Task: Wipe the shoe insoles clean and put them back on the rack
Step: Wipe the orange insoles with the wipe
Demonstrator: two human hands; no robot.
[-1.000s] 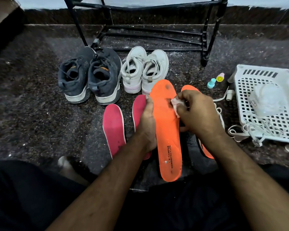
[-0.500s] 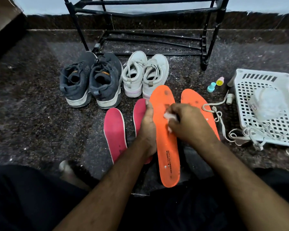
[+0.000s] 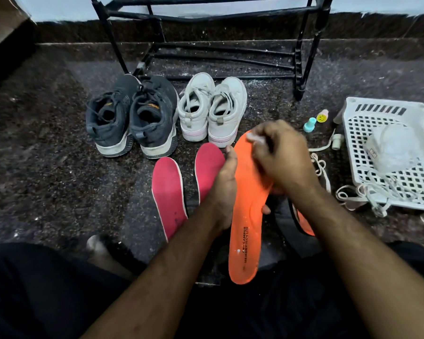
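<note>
The left hand (image 3: 227, 184) grips the orange insole (image 3: 246, 216) along its edge, thumb on top and fingers (image 3: 266, 209) curled round from beneath, holding it up off the floor (image 3: 47, 167) with its heel toward the person. The right hand (image 3: 279, 155) has slid from the insole's middle, where it was half a second ago, up to the toe end; its fingers are bunched round a small white wipe (image 3: 253, 139) pressed to the orange surface there, and the hand is blurred. The insole itself has hardly shifted in the left hand's hold.

A second orange insole (image 3: 306, 225) lies on the floor under the right wrist, now mostly hidden by it. Two pink insoles (image 3: 168, 192) lie flat just beyond the left hand's knuckles. Past the fingers stand the dark shoes (image 3: 132, 118) and white shoes (image 3: 212, 111), and behind them the black rack (image 3: 301, 57), as before. Out past the right hand sit a white basket (image 3: 387, 111), loose laces (image 3: 321, 167) and two small bottles (image 3: 310, 124).
</note>
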